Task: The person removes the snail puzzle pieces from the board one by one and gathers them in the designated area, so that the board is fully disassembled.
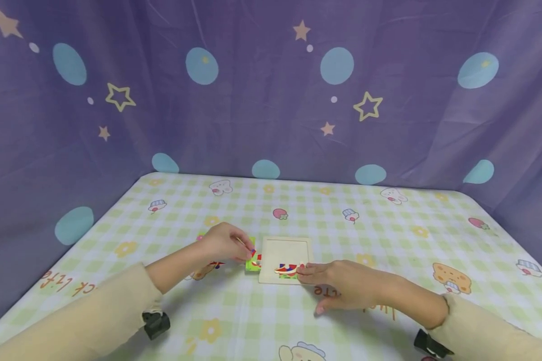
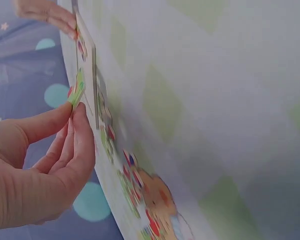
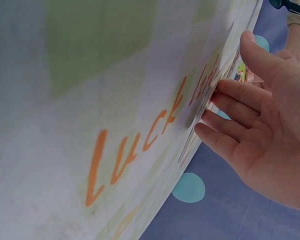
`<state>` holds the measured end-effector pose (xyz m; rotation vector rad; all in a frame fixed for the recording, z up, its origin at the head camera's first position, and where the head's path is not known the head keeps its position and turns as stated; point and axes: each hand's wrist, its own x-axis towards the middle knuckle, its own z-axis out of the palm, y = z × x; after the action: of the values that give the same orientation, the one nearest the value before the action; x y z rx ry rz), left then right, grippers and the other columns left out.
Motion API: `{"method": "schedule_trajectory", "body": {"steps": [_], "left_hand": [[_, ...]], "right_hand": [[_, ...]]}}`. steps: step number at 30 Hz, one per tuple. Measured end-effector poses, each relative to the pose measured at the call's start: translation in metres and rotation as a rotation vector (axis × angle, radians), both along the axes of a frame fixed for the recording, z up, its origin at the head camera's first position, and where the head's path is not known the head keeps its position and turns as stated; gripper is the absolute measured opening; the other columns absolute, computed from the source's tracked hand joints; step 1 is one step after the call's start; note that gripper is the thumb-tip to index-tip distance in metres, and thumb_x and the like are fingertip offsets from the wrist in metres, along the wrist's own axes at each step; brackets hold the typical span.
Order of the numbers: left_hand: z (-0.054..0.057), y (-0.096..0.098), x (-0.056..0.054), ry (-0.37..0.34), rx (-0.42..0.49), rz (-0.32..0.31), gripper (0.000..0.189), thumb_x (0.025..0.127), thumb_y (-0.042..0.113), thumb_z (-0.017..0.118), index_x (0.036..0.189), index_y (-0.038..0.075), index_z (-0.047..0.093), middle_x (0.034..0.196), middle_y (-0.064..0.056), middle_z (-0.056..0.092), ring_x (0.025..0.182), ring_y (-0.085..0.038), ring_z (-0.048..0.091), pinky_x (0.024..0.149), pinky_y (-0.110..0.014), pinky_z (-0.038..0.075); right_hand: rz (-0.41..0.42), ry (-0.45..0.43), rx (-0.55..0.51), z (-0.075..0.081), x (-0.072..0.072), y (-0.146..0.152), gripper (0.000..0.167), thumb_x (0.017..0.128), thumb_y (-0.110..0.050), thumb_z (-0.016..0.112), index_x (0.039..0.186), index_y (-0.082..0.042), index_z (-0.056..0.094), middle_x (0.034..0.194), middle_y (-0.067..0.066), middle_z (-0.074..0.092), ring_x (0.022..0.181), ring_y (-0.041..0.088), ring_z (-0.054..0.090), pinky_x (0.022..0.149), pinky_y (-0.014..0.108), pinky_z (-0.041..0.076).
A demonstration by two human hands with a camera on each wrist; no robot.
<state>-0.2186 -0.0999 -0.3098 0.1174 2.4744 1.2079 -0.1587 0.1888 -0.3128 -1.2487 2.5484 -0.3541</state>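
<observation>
My left hand point(image 1: 223, 242) pinches a small puzzle piece between thumb and fingertips, just left of the wooden puzzle tray. In the left wrist view this piece point(image 2: 78, 90) shows green with some red, raised beside the tray's edge. The shallow, pale tray point(image 1: 289, 247) has bare wood over its upper part. Along its bottom lie joined puzzle pieces point(image 1: 286, 271) in red, blue, yellow and green. My right hand point(image 1: 350, 283) lays its extended fingertips at the tray's lower right corner, over the end of those pieces. The right wrist view shows its fingers point(image 3: 237, 95) spread, thumb apart.
Loose puzzle pieces point(image 2: 130, 185) lie on the tablecloth left of the tray, partly hidden under the left hand in the head view. The checked tablecloth point(image 1: 388, 230) carries printed cartoons and lettering. A purple curtain point(image 1: 271, 115) rises behind the table.
</observation>
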Motion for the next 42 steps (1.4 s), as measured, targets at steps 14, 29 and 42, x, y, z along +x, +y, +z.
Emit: {"method": "schedule_trajectory", "body": {"steps": [14, 29, 42], "left_hand": [[-0.001, -0.049, 0.006, -0.037, -0.07, 0.012, 0.018, 0.078, 0.012, 0.077, 0.093, 0.005, 0.071, 0.084, -0.003, 0.074, 0.07, -0.012, 0.066, 0.067, -0.027, 0.055], [-0.002, -0.108, 0.021, -0.021, -0.04, -0.02, 0.023, 0.079, 0.01, 0.076, 0.098, -0.002, 0.071, 0.079, 0.001, 0.073, 0.071, -0.008, 0.065, 0.067, -0.027, 0.055], [-0.007, -0.12, 0.027, 0.071, -0.15, 0.025, 0.021, 0.078, 0.009, 0.076, 0.097, 0.0, 0.072, 0.08, -0.001, 0.072, 0.071, -0.008, 0.062, 0.063, -0.026, 0.055]], "right_hand": [[-0.011, -0.025, -0.002, -0.002, 0.0, 0.0, 0.067, 0.086, -0.045, 0.063, 0.142, -0.012, 0.047, 0.148, 0.009, 0.046, 0.138, 0.024, 0.044, 0.079, 0.016, 0.041], [0.002, -0.052, -0.025, -0.001, -0.002, 0.001, 0.068, 0.087, -0.046, 0.062, 0.143, -0.012, 0.046, 0.148, 0.01, 0.045, 0.138, 0.026, 0.043, 0.072, 0.012, 0.041], [-0.008, -0.016, 0.011, -0.001, -0.001, 0.0, 0.067, 0.087, -0.049, 0.061, 0.143, -0.014, 0.046, 0.148, 0.007, 0.046, 0.138, 0.023, 0.044, 0.106, 0.041, 0.045]]}}
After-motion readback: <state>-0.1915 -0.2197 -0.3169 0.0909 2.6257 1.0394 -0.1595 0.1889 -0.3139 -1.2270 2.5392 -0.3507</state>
